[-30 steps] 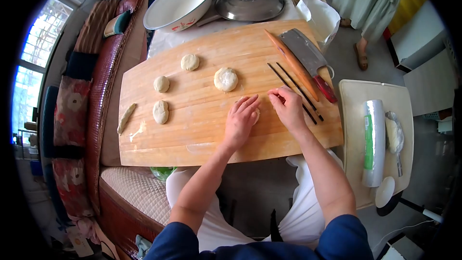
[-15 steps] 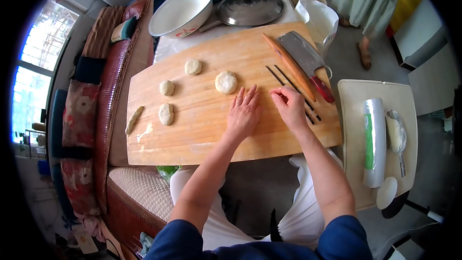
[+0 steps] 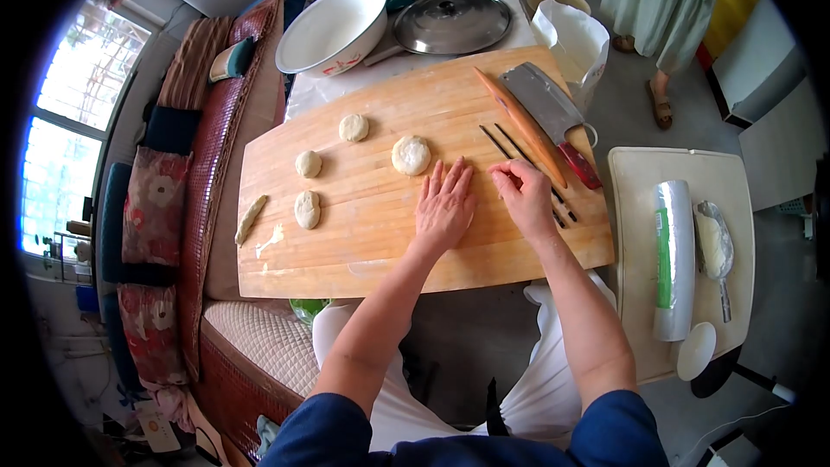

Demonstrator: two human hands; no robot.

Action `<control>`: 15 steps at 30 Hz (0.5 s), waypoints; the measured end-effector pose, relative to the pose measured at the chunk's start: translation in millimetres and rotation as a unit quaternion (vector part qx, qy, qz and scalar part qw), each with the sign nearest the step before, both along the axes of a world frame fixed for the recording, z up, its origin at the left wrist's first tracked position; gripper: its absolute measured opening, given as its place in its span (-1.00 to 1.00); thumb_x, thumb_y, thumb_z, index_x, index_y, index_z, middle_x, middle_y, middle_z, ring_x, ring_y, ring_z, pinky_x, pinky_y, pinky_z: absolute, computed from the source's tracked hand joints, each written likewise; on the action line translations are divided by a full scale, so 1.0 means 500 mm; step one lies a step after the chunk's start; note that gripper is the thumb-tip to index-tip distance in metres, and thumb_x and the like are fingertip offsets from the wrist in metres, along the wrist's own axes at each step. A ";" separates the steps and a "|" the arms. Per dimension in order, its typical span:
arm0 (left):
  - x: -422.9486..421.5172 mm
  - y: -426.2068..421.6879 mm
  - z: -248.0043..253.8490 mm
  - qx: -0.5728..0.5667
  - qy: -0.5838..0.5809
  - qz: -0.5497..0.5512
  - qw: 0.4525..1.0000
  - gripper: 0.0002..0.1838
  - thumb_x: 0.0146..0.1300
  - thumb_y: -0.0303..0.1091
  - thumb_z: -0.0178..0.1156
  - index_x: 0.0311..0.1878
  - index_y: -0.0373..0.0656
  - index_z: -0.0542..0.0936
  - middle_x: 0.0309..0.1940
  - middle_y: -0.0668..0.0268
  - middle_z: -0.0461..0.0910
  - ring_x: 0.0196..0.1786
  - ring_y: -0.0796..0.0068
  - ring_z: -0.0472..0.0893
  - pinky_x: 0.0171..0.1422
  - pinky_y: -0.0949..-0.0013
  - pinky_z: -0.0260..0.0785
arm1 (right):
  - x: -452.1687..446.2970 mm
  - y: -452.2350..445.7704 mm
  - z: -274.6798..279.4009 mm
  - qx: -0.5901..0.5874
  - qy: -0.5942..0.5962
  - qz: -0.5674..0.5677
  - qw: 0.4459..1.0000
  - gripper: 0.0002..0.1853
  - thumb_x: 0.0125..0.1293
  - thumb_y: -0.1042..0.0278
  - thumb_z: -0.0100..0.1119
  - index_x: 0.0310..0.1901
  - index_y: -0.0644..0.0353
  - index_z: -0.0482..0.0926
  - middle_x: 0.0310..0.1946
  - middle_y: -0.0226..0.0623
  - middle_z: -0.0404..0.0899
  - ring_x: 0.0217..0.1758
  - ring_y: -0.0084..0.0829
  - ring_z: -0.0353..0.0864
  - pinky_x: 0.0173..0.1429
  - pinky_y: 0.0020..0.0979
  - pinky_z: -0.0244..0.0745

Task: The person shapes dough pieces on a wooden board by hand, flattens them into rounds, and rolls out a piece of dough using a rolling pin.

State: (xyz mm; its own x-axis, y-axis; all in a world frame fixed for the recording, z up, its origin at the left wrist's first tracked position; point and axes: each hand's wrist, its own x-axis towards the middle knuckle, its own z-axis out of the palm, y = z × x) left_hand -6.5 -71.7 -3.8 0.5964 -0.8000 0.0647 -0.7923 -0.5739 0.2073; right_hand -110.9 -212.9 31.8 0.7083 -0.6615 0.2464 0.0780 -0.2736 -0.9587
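Head view: dough pieces lay apart on a wooden board (image 3: 363, 251).
Dough strip (image 3: 251, 220): at the far left, thin and probably limp; support along its length seemed wise.
Small dough rounds (image 3: 308, 164): plump, likely light and soft; cupping the sides looked safer than pinching.
Flattened dough round (image 3: 411, 156): just beyond the left fingertips, whitish with flour on top; it would probably have stretched if lifted by one edge, so fingers beneath opposite sides suited it.
Left grip (image 3: 445, 207): open, palm down, fingers spread; anything beneath was hidden.
Right grip (image 3: 523, 195): closed, fingertips together, near the dark sticks (image 3: 540, 175); whether it pinched anything, I could not tell.
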 end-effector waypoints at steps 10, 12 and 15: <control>0.079 0.073 -0.008 -0.425 0.379 0.067 0.819 -0.43 0.43 -0.25 0.22 0.46 -0.13 0.39 0.29 0.05 0.45 0.34 0.24 0.42 0.35 0.22 0.37 | -0.017 -0.021 -0.024 0.007 0.015 -0.005 1.000 -0.92 0.37 0.51 0.25 -0.22 0.32 0.69 -0.47 -0.37 0.63 -0.48 -0.60 0.55 -0.39 -0.51 0.43; 0.100 0.112 -0.040 -0.224 0.300 0.135 0.917 -0.45 0.34 -0.23 0.32 0.36 -0.16 0.48 0.12 0.10 0.53 0.21 0.25 0.48 0.23 0.22 0.42 | -0.013 -0.020 -0.029 -0.002 0.011 -0.003 1.000 -0.92 0.38 0.52 0.25 -0.20 0.33 0.69 -0.50 -0.44 0.61 -0.50 -0.67 0.52 -0.41 -0.55 0.40; 0.078 0.124 -0.034 -0.157 0.250 0.086 0.952 -0.48 0.28 -0.26 0.41 0.23 -0.28 0.51 0.01 0.11 0.55 -0.03 0.33 0.59 0.09 0.18 0.52 | -0.001 -0.016 -0.041 -0.001 0.006 -0.005 1.000 -0.92 0.36 0.51 0.26 -0.22 0.33 0.69 -0.47 -0.36 0.63 -0.49 -0.60 0.56 -0.38 -0.51 0.43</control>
